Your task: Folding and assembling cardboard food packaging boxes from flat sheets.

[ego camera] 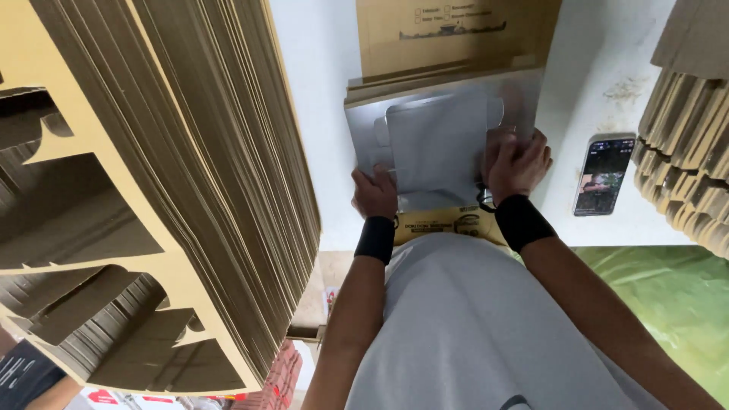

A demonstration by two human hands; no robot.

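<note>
Cardboard blank [440,148], grey side up, lies on the white table [326,114] atop a flat brown stack. Left hand [375,191] presses its lower-left corner; right hand [516,159] grips its right edge. Risk: uneven pressure may skew the blank. Count: one phone [604,175], two wristbands, two tall cardboard stacks flanking.

A white table [607,68] under bright light — tall cardboard stacks [228,152] left, green sheet [668,296] below right.
</note>
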